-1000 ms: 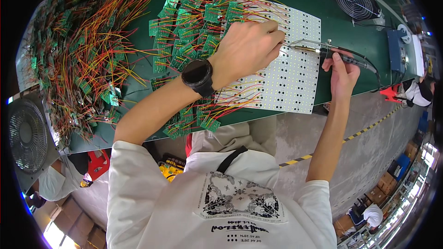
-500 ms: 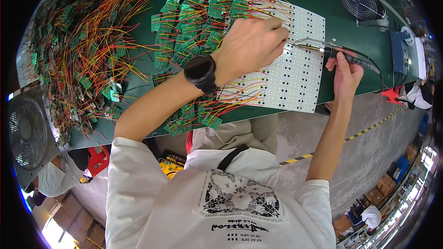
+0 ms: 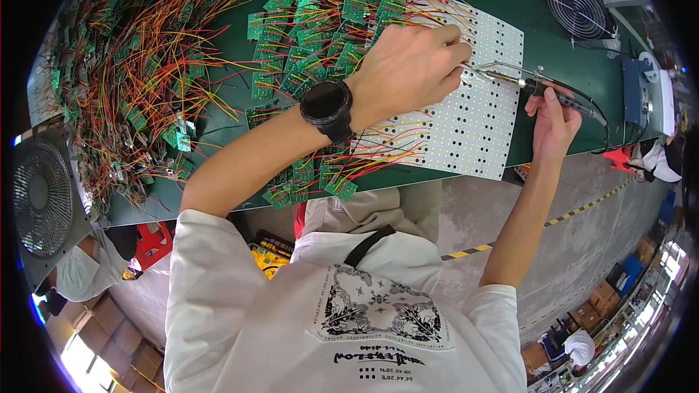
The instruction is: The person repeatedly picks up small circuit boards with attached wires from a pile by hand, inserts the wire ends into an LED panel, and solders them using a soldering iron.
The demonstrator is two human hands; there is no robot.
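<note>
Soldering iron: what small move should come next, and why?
Perhaps ease the soldering iron gently onto the white board beside the left hand: the right hand holds it pointing there, close to the left fingers.

The person's left hand hides part of the white rectangular panel with rows of small dots, and its curled fingers conceal what, if anything, they pinch. Whether the thin metal tip of the black-handled soldering iron touches anything there is too small to tell. The left forearm covers some green rectangular circuit boards. The picture's upper edge cuts off the tangled red-and-yellow-wired board heap, its lower edge the white short-sleeved shirt.
</note>
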